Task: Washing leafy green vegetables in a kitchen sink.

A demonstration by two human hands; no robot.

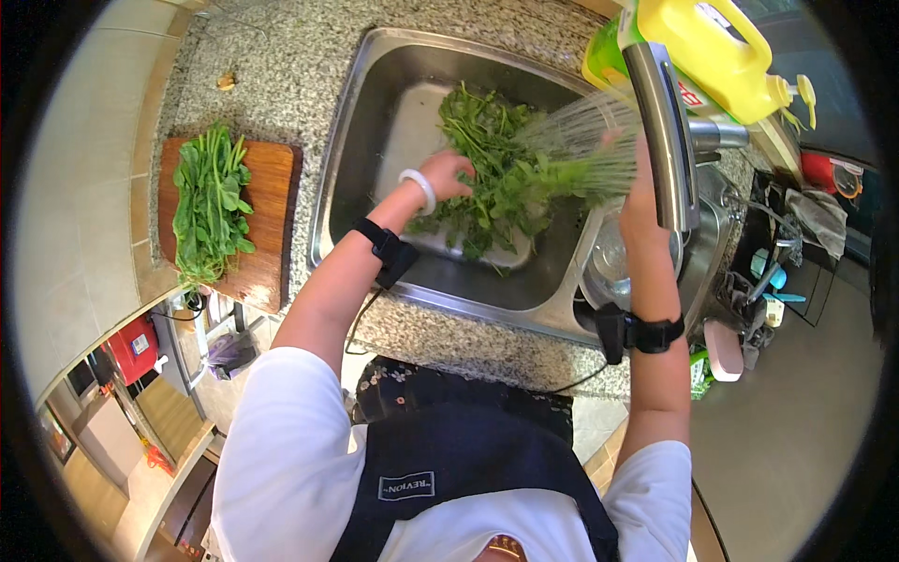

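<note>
Loose leafy greens [491, 175] lie in the large stainless steel sink basin [414, 112]. My left hand [449, 175], with a white bangle at the wrist, touches their left side; whether its fingers grip any stems is unclear. Water sprays from the metal faucet head [664, 133] across the greens. My right hand [635, 183] is at the right end of the greens, partly hidden behind the faucet and blurred by the spray, so its fingers cannot be made out. Another bunch of leafy greens [211, 204] lies on a wooden cutting board [270, 211] to the left.
A yellow jug with a pump top [709, 56] stands behind the faucet. The smaller basin at right holds a clear bowl [607, 260]. Farther right are a dark rack with utensils and a pink container [723, 350]. A small brown scrap [226, 81] lies on the speckled stone countertop [281, 70].
</note>
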